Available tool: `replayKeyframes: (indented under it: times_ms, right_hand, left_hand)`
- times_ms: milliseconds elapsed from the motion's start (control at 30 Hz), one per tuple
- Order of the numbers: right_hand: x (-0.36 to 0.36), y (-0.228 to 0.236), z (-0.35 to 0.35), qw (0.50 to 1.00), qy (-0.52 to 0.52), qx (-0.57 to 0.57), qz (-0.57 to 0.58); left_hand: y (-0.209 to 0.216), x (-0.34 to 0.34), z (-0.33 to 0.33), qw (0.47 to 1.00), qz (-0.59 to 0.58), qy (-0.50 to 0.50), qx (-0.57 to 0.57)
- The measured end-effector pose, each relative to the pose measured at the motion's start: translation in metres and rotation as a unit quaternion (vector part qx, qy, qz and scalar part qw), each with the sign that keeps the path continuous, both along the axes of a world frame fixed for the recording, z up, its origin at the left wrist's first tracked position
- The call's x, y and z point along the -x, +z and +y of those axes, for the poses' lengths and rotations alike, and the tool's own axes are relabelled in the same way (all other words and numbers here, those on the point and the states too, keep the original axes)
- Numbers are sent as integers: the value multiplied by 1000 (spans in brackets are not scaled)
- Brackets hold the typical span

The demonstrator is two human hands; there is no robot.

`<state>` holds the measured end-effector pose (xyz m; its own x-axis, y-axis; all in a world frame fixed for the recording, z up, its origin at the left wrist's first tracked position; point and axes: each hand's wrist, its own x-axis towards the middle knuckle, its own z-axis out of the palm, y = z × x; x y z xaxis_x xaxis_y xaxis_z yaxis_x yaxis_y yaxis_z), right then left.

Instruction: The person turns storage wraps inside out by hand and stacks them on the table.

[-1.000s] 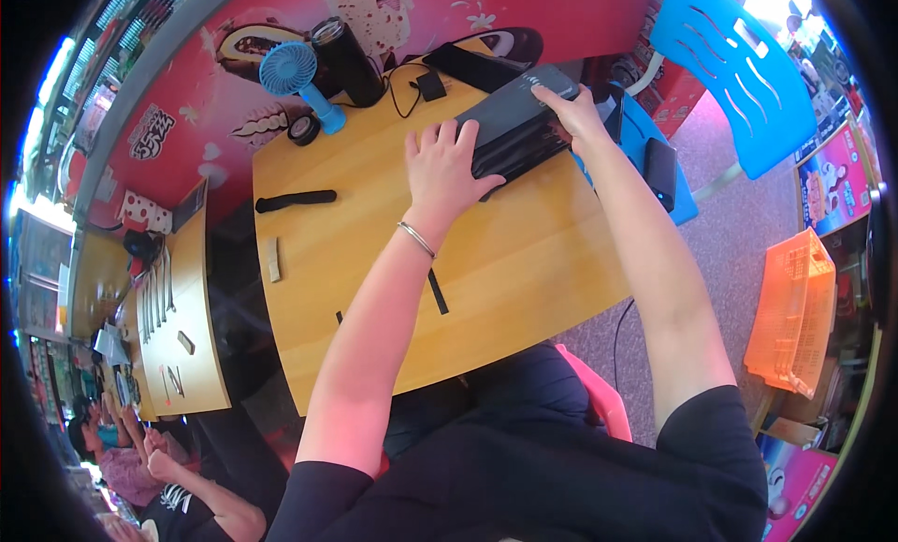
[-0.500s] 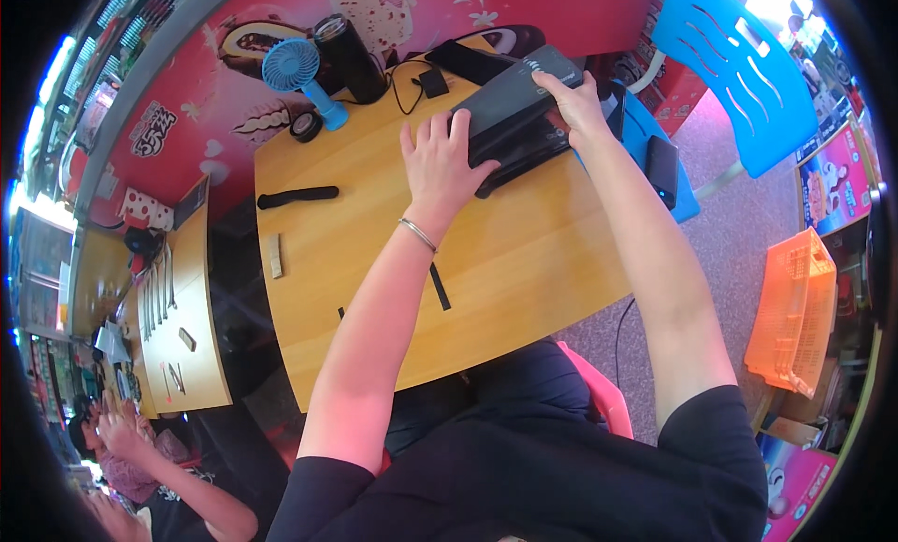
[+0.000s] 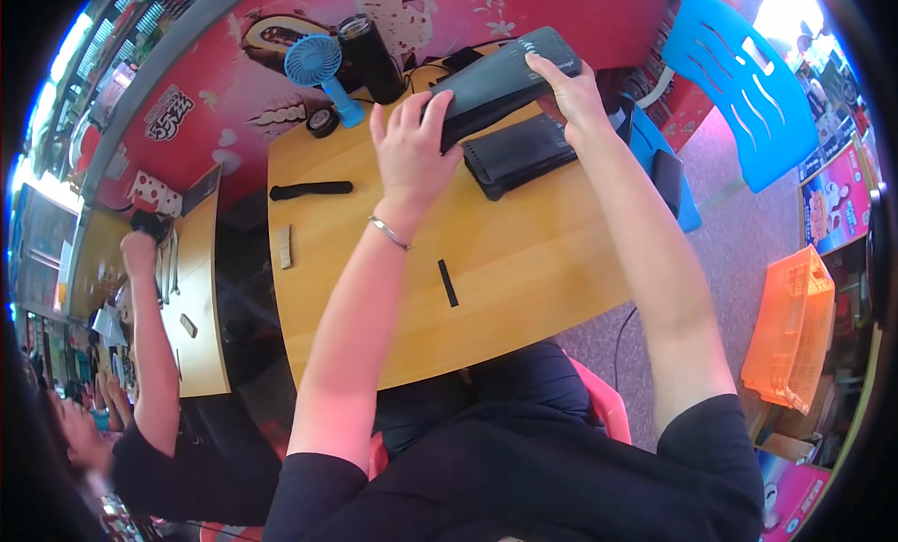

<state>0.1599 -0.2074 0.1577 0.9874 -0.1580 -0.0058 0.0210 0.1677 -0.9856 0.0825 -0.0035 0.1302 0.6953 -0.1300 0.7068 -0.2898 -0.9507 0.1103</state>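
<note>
Both hands carry a long, flat black case (image 3: 505, 74) with pale markings on its top, lifted above the far right part of the table. My left hand (image 3: 409, 154) is closed round its left end, fingers over the edge. On its right end, my right hand (image 3: 572, 98) grips with the thumb on top; the other fingers are mostly hidden beneath. Below it, a second black case (image 3: 519, 157) lies on the wooden table (image 3: 374, 289), nearest to my right wrist.
A blue fan (image 3: 318, 65), a black bottle (image 3: 369, 60) and a black roll (image 3: 323, 121) stand at the back. Black strips (image 3: 311, 189) (image 3: 448, 283) and a small tan piece (image 3: 285, 246) lie on the table. A blue chair (image 3: 748, 93) and orange basket (image 3: 790, 327) are at right.
The upper case has risen and moved up-left, apart from the lower one, with both hands gripping it. At left, another person's arm now reaches over the neighbouring table.
</note>
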Motion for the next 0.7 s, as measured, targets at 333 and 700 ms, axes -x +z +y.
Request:
replayKeyframes:
  times_ms: [333, 700]
  right_hand:
    - [47, -2, 55, 965, 216, -54, 138]
    - [110, -27, 98, 879, 371, -32, 299]
  left_hand:
    - [74, 85, 100, 985, 115, -89, -90]
    - [95, 160, 145, 951, 285, -108, -48]
